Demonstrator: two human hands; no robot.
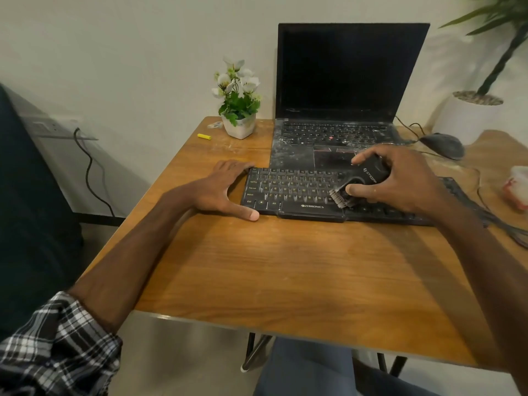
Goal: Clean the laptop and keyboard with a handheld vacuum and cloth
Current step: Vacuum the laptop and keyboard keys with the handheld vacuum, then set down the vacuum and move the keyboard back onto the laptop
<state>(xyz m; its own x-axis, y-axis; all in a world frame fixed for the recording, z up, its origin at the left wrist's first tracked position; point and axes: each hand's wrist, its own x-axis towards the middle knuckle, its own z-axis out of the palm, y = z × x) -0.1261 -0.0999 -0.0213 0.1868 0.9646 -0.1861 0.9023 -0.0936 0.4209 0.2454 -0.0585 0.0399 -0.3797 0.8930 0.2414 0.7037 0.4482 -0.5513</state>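
A black external keyboard (291,192) lies on the wooden table in front of an open black laptop (343,81) whose keys and palm rest are dusty. My right hand (400,181) grips a small black handheld vacuum (368,174); its brush nozzle (338,197) rests on the keys near the middle of the keyboard. My left hand (225,190) lies flat against the keyboard's left end, fingers at the far corner and thumb at the near corner. The keyboard's right part is hidden behind my right hand and arm. No cloth is clearly in view.
A small white pot of white flowers (238,110) stands left of the laptop, with a yellow cap-like piece (204,136) beside it. A dusty black mouse (443,144) and its cables lie at the right. A pale crumpled object (518,187) sits at the right edge. A potted plant (480,101) stands behind.
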